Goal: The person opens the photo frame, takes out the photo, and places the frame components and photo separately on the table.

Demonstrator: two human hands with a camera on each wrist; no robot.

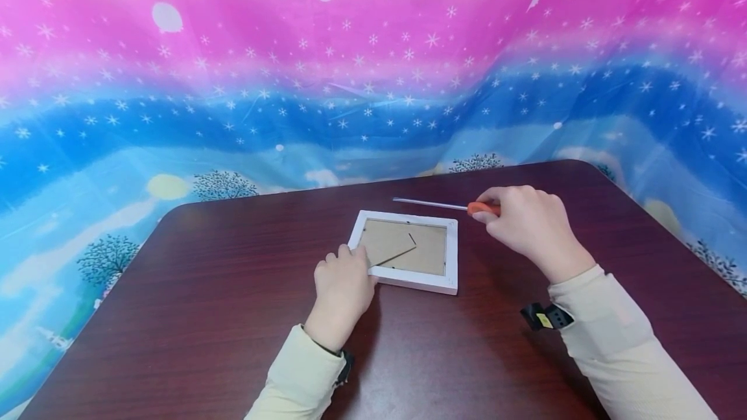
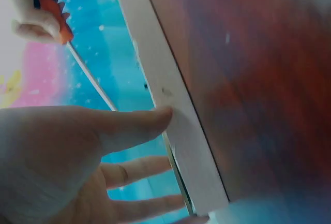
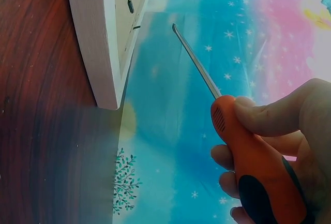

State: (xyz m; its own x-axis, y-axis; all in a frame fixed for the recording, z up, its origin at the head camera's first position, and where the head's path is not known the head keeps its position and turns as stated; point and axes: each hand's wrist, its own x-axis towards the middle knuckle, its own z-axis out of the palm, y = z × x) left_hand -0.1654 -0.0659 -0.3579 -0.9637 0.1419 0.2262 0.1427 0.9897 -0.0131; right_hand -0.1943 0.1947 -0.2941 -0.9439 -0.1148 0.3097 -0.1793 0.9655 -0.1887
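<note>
A white picture frame (image 1: 415,286) lies back side up on the table, its tan backing board (image 1: 388,238) showing. My left hand (image 1: 344,280) grips its left near corner; in the left wrist view the thumb (image 2: 139,125) presses the side of the rail while the fingers (image 2: 139,172) reach across the back. A thin dark bent piece (image 1: 397,255) stands out on the backing, and small dark tabs sit along the inner edge. My right hand (image 1: 528,229) holds a screwdriver (image 3: 258,162) by its orange and black handle. Its metal shaft (image 1: 428,203) points left, above the frame's far edge.
The dark red-brown wooden table (image 1: 204,316) has rounded far corners. Behind and around it hangs a pink and blue cloth (image 1: 327,83) printed with snowflakes and trees. Dark straps (image 1: 545,317) are worn on both wrists over light sleeves.
</note>
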